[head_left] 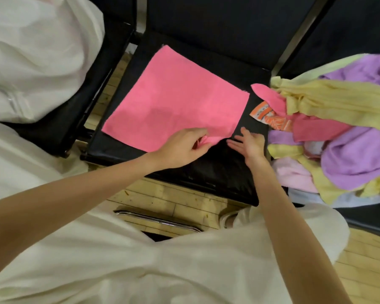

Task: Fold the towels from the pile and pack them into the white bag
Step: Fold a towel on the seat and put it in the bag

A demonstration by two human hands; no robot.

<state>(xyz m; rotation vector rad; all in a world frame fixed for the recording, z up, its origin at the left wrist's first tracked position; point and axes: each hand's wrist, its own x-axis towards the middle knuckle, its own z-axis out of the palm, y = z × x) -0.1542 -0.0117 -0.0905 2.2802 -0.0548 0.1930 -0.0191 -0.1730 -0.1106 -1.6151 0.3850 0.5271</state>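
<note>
- A bright pink square towel point(173, 102) lies spread flat on the black padded chair seat point(217, 172), covering its far left part.
- The left hand point(182, 148) is at the near edge of the pink towel; its fingers point(201, 139) pinch that edge close to the near right corner, and the cloth is bunched there.
- The right hand point(249, 144) is just beside that corner, over the bare seat; its fingers are straight and released, holding nothing.
- A loose pile of yellow, purple and pink towels point(338, 128) lies on the next seat, at the right edge.
- A large white fabric bag point(31, 58) with a zipper stands on the seat at the left edge.
</note>
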